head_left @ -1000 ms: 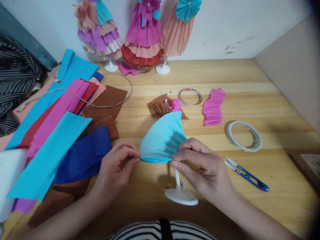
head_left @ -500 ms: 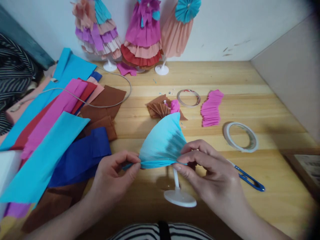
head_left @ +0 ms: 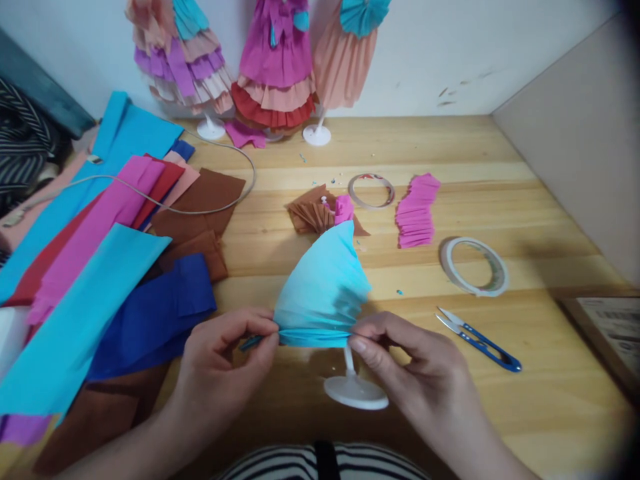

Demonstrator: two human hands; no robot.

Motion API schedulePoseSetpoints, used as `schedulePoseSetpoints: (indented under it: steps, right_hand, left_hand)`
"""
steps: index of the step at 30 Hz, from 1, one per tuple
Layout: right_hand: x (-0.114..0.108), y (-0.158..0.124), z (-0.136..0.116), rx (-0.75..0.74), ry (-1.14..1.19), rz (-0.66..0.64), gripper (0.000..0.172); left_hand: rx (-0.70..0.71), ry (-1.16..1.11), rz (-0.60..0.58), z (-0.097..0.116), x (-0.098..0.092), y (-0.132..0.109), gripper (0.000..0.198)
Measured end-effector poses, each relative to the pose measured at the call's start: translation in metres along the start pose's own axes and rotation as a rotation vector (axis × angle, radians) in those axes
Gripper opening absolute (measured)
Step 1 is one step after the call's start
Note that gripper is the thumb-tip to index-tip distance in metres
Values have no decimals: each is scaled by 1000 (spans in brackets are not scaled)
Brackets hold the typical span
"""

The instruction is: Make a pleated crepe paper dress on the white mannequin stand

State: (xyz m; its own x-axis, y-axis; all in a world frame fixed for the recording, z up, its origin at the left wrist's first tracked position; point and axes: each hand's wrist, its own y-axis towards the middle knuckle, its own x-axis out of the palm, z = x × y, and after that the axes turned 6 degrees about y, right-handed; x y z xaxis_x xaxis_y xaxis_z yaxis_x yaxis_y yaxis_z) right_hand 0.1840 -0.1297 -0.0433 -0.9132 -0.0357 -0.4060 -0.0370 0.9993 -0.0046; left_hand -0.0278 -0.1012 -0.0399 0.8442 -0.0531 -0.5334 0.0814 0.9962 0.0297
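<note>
A light-blue piece of crepe paper (head_left: 320, 287) fans out between my hands, its lower edge gathered into narrow folds. My left hand (head_left: 225, 363) pinches the left end of that folded edge between thumb and fingers. At the right end, my right hand (head_left: 413, 363) pinches the same edge with thumb and forefinger. Below the paper, a white stand (head_left: 356, 393) with a round base shows; its upper part is hidden. Just behind the fan lie pleated brown crepe paper (head_left: 310, 215) and a small pink piece (head_left: 343, 209).
Thread snips (head_left: 483, 343) and a roll of tape (head_left: 475, 267) lie at right, near gathered pink paper (head_left: 417, 210) and a thinner tape roll (head_left: 371, 191). Coloured paper strips (head_left: 85, 320) and a grey cable (head_left: 200, 212) cover the left. Paper dresses (head_left: 277, 60) on stands line the wall.
My right fingers have shifted slightly left along the gathered edge and lie closer together. The snips now show whole beyond my right hand. The whole view has shifted a little.
</note>
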Motion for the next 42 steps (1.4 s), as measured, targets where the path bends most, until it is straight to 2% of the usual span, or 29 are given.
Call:
schedulePoseSetpoints:
  steps: [5, 11, 16, 22, 27, 30, 33, 35, 38, 42]
  right_hand:
    - [2, -2, 7, 173, 229, -8, 18]
    - [7, -2, 10, 163, 385, 108, 17]
    - [9, -1, 4, 209, 433, 153, 15]
    - [9, 0, 5, 154, 384, 172, 16]
    - [7, -1, 7, -7, 293, 218, 15]
    - [6, -3, 7, -104, 271, 230, 15]
    - [5, -4, 8, -141, 210, 204, 14]
    - [4, -4, 9, -157, 165, 202, 16]
    - [2, -4, 10, -192, 102, 219, 21]
    - [3, -3, 10, -228, 33, 239, 25]
  left_hand:
    - [56, -23, 12, -1, 1, -2, 13]
    - [-56, -129, -2, 4, 3, 0, 15]
    - [-61, -143, 64, 7, 7, 1, 12]
    - [-73, -126, 38, 6, 8, 0, 13]
    - [-52, -113, 20, -3, 9, -7, 11]
    - [70, -103, 30, -8, 8, -8, 15]
    - [285, -37, -28, -11, 5, -4, 24]
    - [364, 36, -59, -12, 3, 0, 29]
    - [404, 117, -56, -13, 3, 4, 29]
    - [433, 133, 22, -11, 7, 6, 24]
